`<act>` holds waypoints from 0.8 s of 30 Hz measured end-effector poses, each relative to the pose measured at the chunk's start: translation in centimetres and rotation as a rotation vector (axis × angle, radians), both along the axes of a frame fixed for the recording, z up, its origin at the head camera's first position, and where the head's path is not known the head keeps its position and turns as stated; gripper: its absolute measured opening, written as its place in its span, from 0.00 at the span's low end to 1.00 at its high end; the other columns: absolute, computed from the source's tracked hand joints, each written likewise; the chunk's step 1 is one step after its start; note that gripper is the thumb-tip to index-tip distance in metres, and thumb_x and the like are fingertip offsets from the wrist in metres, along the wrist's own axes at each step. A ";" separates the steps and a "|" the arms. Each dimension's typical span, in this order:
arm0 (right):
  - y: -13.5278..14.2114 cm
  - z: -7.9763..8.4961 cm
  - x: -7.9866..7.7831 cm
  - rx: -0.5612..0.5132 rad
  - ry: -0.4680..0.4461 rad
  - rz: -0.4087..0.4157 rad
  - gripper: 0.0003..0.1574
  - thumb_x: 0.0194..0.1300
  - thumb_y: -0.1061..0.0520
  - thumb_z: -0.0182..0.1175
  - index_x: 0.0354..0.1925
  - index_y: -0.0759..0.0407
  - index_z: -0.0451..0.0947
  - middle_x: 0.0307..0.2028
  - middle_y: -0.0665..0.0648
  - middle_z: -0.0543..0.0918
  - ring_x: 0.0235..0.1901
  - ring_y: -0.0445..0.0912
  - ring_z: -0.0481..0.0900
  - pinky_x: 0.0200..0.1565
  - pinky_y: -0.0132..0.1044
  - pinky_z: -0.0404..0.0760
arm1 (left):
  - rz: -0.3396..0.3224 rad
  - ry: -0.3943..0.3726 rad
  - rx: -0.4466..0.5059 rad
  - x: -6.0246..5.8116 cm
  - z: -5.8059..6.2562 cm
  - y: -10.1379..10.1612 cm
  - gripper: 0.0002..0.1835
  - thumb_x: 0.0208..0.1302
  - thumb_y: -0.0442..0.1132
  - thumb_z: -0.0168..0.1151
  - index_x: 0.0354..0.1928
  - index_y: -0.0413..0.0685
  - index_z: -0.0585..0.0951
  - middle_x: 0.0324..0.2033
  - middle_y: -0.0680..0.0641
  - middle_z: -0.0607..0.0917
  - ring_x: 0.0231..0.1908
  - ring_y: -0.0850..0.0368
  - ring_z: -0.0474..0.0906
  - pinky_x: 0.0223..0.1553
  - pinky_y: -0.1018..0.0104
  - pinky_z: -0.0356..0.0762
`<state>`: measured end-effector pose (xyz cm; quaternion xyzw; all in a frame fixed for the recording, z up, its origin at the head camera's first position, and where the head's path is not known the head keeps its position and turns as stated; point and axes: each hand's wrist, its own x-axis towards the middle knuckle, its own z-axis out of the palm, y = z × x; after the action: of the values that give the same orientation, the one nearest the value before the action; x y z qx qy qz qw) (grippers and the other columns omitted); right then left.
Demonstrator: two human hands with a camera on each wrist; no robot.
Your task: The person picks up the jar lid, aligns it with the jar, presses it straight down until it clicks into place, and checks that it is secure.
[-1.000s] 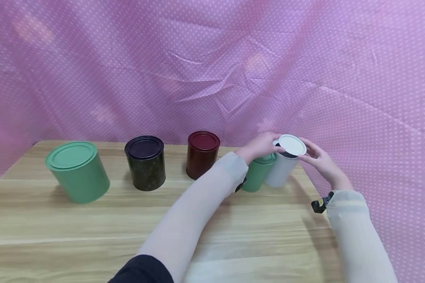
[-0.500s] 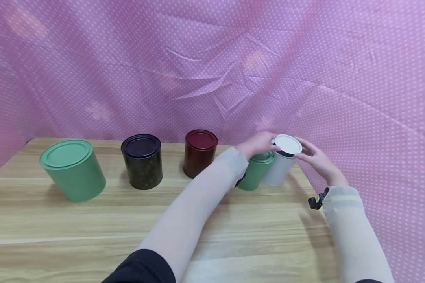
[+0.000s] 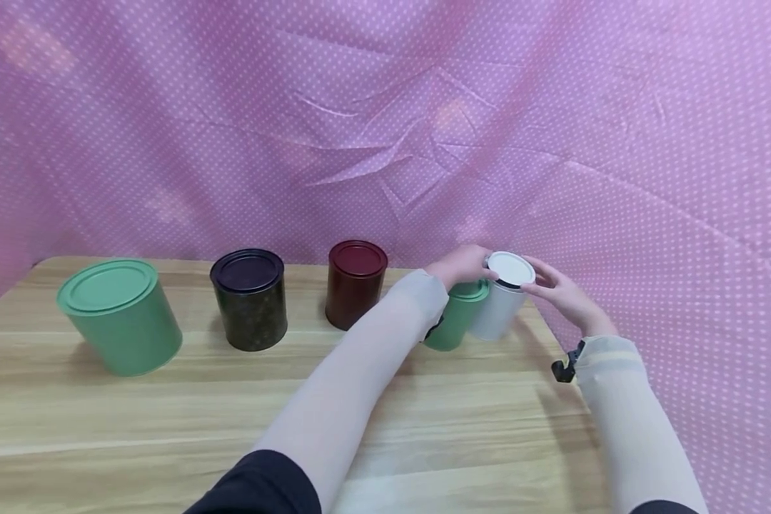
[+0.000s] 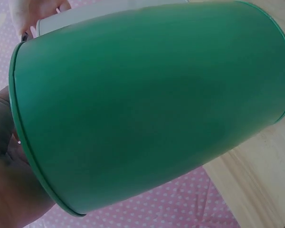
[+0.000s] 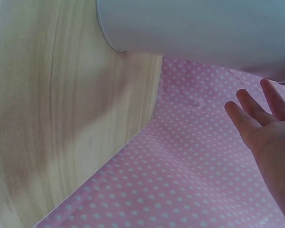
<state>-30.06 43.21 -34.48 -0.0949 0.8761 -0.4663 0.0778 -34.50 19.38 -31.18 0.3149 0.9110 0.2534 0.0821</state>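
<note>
A round white lid (image 3: 510, 269) sits tilted over the mouth of a white can (image 3: 496, 314), with a dark gap showing at the front. My left hand (image 3: 465, 264) holds the lid's left edge, its thumb at the front. On the opposite side my right hand (image 3: 565, 300) grips the lid's right edge between thumb and fingers. A small green can (image 3: 457, 323) stands beside the white can, under my left hand, and it fills the left wrist view. In the right wrist view several fingers of my right hand (image 5: 270, 137) spread below the white can.
To the left stand a dark red can (image 3: 358, 285), a black can (image 3: 250, 303) and a large green can (image 3: 122, 321), all lidded. The wooden table (image 3: 167, 442) ends just right of the white can. A pink dotted cloth (image 3: 231, 128) hangs behind.
The white lid has come down onto the white can, and the dark gap has shrunk. Both hands have lowered with it. The whole view has shifted slightly.
</note>
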 end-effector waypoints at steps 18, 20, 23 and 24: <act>0.5 -1.0 -0.1 0.060 -0.053 0.012 0.46 0.71 0.42 0.54 0.77 0.44 0.44 0.76 0.61 0.50 0.73 0.66 0.46 0.68 0.68 0.50 | 0.015 -0.018 -0.073 -0.4 -0.8 0.3 0.24 0.68 0.54 0.57 0.62 0.54 0.76 0.53 0.55 0.82 0.49 0.61 0.77 0.60 0.60 0.69; 0.5 -1.1 -0.2 0.044 -0.053 0.026 0.45 0.71 0.44 0.54 0.77 0.45 0.44 0.76 0.62 0.50 0.73 0.65 0.47 0.69 0.65 0.52 | 0.023 -0.020 -0.076 -0.5 -0.9 0.3 0.24 0.68 0.55 0.57 0.62 0.54 0.76 0.54 0.55 0.82 0.50 0.61 0.77 0.61 0.60 0.68; 0.3 -0.9 -0.3 0.027 -0.057 0.035 0.45 0.72 0.45 0.53 0.77 0.46 0.44 0.76 0.62 0.48 0.74 0.63 0.47 0.69 0.63 0.54 | 0.030 -0.017 -0.072 -0.6 -0.9 0.1 0.25 0.68 0.55 0.57 0.63 0.53 0.75 0.55 0.54 0.82 0.51 0.61 0.77 0.62 0.59 0.67; 0.2 -0.8 -0.3 0.027 -0.059 0.034 0.45 0.72 0.45 0.53 0.77 0.46 0.44 0.76 0.62 0.48 0.74 0.63 0.47 0.69 0.63 0.54 | 0.034 -0.020 -0.070 -0.6 -0.8 0.1 0.25 0.68 0.55 0.57 0.63 0.53 0.75 0.55 0.54 0.82 0.52 0.61 0.76 0.63 0.60 0.67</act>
<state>-30.37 43.42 -35.30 -0.0951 0.8780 -0.4554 0.1129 -35.10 19.45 -31.98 0.2938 0.9237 0.2258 0.0977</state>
